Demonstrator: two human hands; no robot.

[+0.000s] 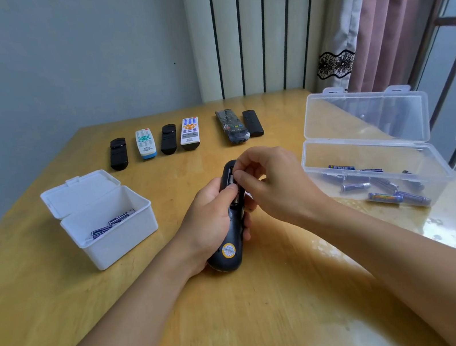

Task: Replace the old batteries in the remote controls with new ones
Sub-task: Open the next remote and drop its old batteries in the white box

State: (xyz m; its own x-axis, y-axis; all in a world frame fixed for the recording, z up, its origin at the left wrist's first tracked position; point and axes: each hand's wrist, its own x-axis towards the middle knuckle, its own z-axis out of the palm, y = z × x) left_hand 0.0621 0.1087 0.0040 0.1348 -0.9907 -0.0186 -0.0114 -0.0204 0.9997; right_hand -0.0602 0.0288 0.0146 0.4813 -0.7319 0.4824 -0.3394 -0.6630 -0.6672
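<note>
While the left hand (pixel 213 220) wraps its grip round the lower body of a black remote (pixel 229 217), back side up with the battery bay open, the remote's long axis runs away from the person and leans slightly right, its far end pointing toward the row of remotes at the back of the desk (pixel 62 306); the right hand (pixel 271 183) comes in from the right and sits just over the bay, its fingertips (pixel 237 174) pinched narrow at a battery (pixel 231 180) lying along that same axis; whether that cell is going in or coming out cannot be told, nor whether a second lies beside it; the right hand is the nearer to the bay, and to the clear box (pixel 373 148) on the right, so any trip for a cell likely falls to it; as for counts, six other remotes lie in the back row, four black or dark and two white; the white box (pixel 111 240) on the left, lid up, shows about two or three batteries; the clear box, lid also up, holds roughly eight loose ones, some overlapping so the count is uncertain.
</note>
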